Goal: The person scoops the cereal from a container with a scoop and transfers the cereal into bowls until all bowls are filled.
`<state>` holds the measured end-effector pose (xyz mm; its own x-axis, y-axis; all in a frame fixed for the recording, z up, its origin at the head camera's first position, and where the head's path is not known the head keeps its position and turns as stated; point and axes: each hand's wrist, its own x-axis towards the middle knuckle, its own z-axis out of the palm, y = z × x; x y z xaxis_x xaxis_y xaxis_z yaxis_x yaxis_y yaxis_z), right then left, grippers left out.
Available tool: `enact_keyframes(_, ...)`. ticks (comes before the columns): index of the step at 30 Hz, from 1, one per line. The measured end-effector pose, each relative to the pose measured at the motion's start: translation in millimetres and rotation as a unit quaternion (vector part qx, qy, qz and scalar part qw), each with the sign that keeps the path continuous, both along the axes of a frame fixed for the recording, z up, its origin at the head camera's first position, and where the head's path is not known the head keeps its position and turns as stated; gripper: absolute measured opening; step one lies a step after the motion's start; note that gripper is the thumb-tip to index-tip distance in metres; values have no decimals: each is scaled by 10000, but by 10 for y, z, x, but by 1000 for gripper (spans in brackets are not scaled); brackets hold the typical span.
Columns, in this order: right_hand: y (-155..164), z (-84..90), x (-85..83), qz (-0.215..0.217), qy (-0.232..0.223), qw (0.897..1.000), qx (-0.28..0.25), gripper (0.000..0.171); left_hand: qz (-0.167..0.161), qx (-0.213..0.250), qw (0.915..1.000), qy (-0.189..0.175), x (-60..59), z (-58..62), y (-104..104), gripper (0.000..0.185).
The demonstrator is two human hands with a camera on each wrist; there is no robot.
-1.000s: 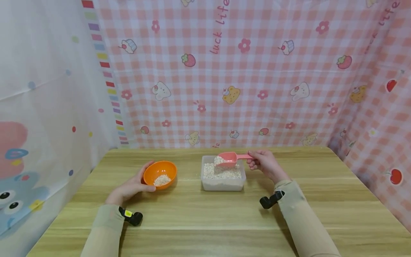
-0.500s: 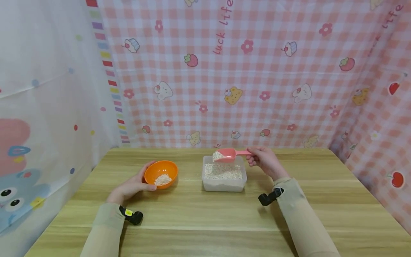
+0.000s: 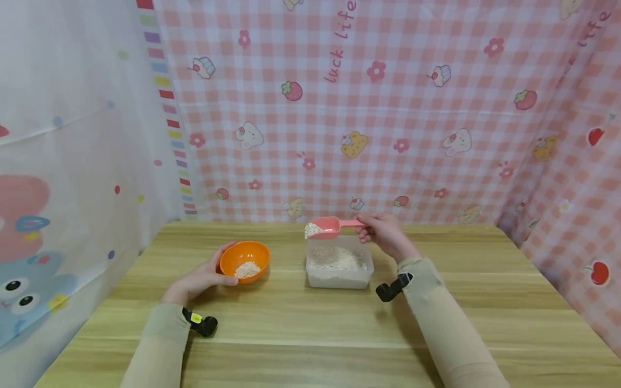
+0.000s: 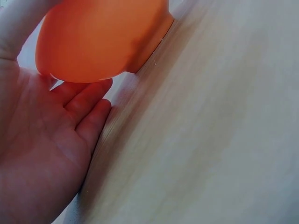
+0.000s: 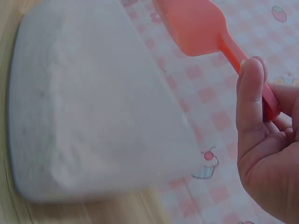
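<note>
1. Smooth orange plastic bowl [image 3: 245,260], round, on the wooden table [image 3: 310,323], holding a small heap of pale grain.
2. Cupped by the left hand [image 3: 199,280], fingers relaxed against its wall.
3. Pink plastic scoop [image 3: 326,227], heaped with grain, pinched at the handle by the right hand [image 3: 383,234].
4. Held above the frosted rectangular container [image 3: 339,263], part-filled with grain.

Long beige fabric sleeves [image 3: 439,318] cover both arms; a small black wrist-worn camera [image 3: 391,289] sits at each cuff.
</note>
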<state>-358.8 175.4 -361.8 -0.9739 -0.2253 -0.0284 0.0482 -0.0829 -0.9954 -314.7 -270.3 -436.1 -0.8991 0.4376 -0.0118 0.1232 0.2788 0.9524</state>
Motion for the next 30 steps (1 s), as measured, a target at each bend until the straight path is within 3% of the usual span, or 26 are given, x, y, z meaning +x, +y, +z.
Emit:
enact_keyframes(7,-212,23,-81,262,13,9997,2,36,29,-8,10000,-44,12,4,7,101)
enact_keyframes(19,-681,99,-80,500,26,9987,-44,30,-23,-112,9999,-32,13,63,9,104)
enact_keyframes(30,-1084,77,-100,653,-59,9978,-113,34,-4,86,9999,-119,-3,36,-7,101)
